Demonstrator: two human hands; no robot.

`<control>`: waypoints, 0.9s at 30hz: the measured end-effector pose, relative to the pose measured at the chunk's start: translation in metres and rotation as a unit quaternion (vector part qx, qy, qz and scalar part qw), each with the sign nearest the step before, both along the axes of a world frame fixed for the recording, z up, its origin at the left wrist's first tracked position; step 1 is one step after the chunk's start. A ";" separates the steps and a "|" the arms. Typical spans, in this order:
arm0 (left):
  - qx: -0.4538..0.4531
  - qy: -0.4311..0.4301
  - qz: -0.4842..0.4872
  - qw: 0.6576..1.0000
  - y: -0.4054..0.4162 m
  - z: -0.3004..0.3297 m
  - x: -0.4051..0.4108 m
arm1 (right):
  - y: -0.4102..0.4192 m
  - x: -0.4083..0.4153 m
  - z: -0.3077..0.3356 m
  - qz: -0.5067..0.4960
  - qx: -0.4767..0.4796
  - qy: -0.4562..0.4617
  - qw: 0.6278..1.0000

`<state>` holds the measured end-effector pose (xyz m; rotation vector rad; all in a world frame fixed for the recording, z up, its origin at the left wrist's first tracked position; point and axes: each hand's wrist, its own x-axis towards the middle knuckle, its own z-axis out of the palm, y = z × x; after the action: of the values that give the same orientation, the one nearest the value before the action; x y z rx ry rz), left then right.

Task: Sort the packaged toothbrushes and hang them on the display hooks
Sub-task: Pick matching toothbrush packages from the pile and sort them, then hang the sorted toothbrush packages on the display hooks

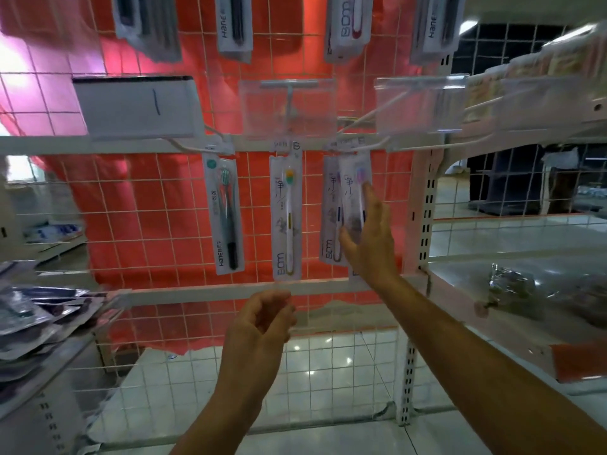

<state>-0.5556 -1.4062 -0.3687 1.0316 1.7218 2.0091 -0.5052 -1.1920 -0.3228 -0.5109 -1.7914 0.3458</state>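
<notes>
On the middle row of hooks, against a white wire grid (138, 205) backed by red sheet (184, 244): four toothbrush packs hanging side by side. Farthest right, a purple-bristled pack (356, 192), overlapping a second purple pack (331, 211) just behind and to its left. Right hand (368, 238) raised flat against the front pack, fingers straight and spread, fingertips touching its clear face near the brush head, thumb out toward the lower left; grip wide, clasping nothing. Next along, well apart from those two, a pack with orange-and-green bristles (286, 218), hanging upright. Farther left, a teal-and-black Hane pack (226, 215), tilted slightly. Left hand (262, 323) lower down, just under the white crossbar (184, 295) and below the orange-bristled pack, fingers loosely curled, holding nothing visible; grip relaxed and narrow. Above the packs, clear label holders (288, 106) on the hook ends, one white tag (138, 106) at the left marked with a single dark stroke. Higher still, more packs (235, 24) on the top row, cut off by the frame edge. At far left, a loose pile of packs (36, 316) on a shelf. At right, a white shelf (492, 326) with crumpled clear wrapping (512, 287). Beyond the grid, glossy tiled floor (312, 362)
</notes>
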 end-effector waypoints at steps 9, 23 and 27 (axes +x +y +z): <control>-0.028 -0.001 0.014 1.000 -0.002 -0.013 -0.008 | 0.009 -0.019 0.001 0.030 -0.013 -0.005 0.999; -0.080 0.016 0.018 0.996 -0.015 -0.025 -0.012 | 0.018 -0.023 -0.031 -0.013 -0.023 -0.082 0.996; -0.101 0.027 0.014 0.994 -0.021 -0.031 -0.018 | -0.007 -0.007 -0.060 -0.039 -0.049 -0.083 0.995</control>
<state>-0.5740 -1.4276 -0.3992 1.0074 1.9309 1.7930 -0.5120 -1.1989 -0.3827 -0.6947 -1.9161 0.3454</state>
